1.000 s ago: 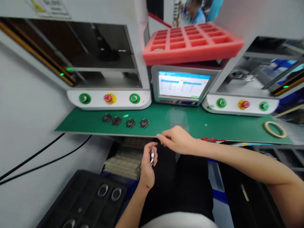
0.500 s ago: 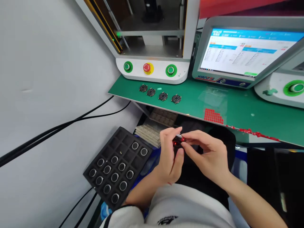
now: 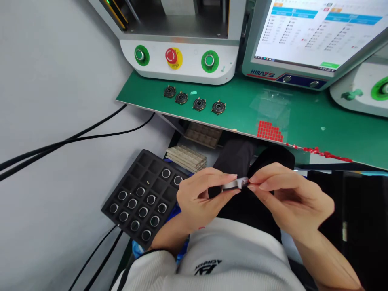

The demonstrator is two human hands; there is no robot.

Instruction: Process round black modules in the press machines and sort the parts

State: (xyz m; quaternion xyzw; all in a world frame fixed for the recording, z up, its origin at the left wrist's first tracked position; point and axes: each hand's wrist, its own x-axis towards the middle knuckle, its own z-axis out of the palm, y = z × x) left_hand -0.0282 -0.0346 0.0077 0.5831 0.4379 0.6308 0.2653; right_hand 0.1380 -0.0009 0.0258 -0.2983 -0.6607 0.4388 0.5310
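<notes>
While the L hand grips a silver pc b/w its thumb and fingers, the R hand has its thumb and finger pinched at the right end of it, on a tiny red bit, too small to tell what it is. So the silver pc sits right b/w the two hands, seen from its side. It's up over the dark pants, and the white shirt is just below both hands. Left of the L hand, and partly behind it, is a black tray w/ little pockets, and lots of them have silver rings in. Just past the L hand is a pile of tan trays. Farther past both hands is the green desk. Ahead of the L hand, four round dark pcs lie on it in a row, a bit apart. Ahead of the R hand, near the desk's front edge, are red squares in neat rows, and red scraps run along that edge. Way past the R hand is a lit screen. Way past the L hand, a white machine has a red knob b/w two green btns. Far left of the L hand, black cords hang by the wall.
</notes>
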